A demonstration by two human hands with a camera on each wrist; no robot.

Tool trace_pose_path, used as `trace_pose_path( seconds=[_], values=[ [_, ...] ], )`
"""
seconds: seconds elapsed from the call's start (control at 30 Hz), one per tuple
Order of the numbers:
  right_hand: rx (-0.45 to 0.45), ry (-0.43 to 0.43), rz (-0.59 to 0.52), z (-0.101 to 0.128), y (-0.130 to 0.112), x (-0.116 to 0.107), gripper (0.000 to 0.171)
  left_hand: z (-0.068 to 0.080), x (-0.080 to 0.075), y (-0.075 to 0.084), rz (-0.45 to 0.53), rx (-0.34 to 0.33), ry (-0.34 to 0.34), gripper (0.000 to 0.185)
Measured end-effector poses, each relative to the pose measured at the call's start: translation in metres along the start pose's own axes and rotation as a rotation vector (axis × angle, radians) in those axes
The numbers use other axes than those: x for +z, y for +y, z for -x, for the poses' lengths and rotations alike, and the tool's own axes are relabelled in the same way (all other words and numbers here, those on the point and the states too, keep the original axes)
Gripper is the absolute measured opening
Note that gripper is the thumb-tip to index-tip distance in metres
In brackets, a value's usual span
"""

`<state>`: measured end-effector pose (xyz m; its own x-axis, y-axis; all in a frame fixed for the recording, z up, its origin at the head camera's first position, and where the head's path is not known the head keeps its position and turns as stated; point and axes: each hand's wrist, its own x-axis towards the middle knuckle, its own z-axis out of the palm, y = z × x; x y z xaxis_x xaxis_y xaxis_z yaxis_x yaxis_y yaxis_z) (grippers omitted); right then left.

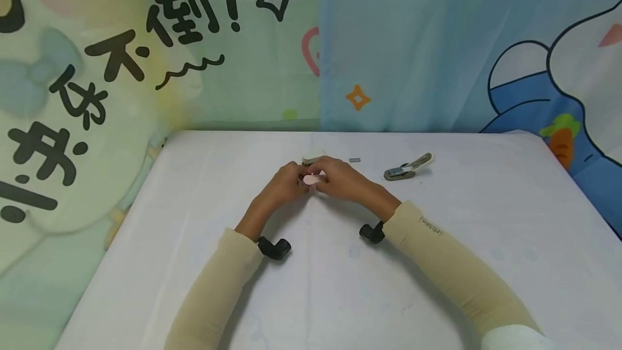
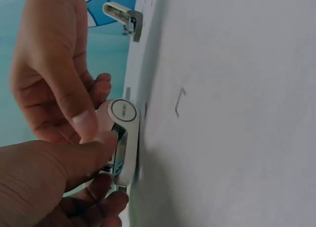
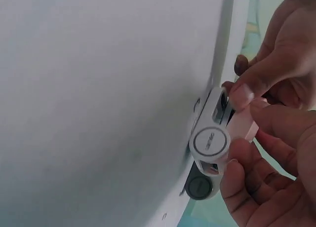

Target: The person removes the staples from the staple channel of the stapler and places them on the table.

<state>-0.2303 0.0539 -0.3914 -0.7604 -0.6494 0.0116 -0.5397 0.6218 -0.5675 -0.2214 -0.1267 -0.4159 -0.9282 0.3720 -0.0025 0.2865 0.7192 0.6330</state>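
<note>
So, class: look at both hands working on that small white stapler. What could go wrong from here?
1. Fingertips of the left hand and right hand sit right at the opened stapler, so a finger might get pinched or pricked.
2. A loose staple lies on the white table; an arm could brush it off or get scratched.

A white-covered table (image 1: 194, 220) is set against a cartoon-printed backdrop (image 1: 146, 69), green at left, blue at right. Even, soft lighting is observed throughout.
</note>
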Motion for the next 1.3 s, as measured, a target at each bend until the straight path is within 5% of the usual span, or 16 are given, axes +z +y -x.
trace_pose_path(
  seconds=[0.27, 0.47, 0.7, 1.07, 1.3],
  values=[
    [-0.122, -0.015, 0.073, 0.024, 0.001, -0.001, 0.032, 0.006, 0.005, 0.004, 0.228, 0.006, -0.084, 0.014],
    [-0.192, -0.084, 0.123, 0.039, -0.001, -0.002, 0.036, 0.010, 0.012, 0.003, 0.228, 0.065, -0.058, 0.014],
    [-0.128, -0.031, -0.052, 0.050, 0.017, -0.014, 0.023, 0.015, 0.022, -0.006, 0.292, 0.017, -0.027, 0.016],
    [-0.044, -0.050, 0.073, 0.062, 0.037, -0.028, 0.034, 0.017, 0.014, 0.000, 0.276, -0.041, -0.120, 0.019],
    [-0.013, -0.056, 0.118, 0.066, 0.043, -0.030, 0.032, 0.017, 0.013, 0.004, 0.235, 0.001, -0.178, 0.021]
  ],
)
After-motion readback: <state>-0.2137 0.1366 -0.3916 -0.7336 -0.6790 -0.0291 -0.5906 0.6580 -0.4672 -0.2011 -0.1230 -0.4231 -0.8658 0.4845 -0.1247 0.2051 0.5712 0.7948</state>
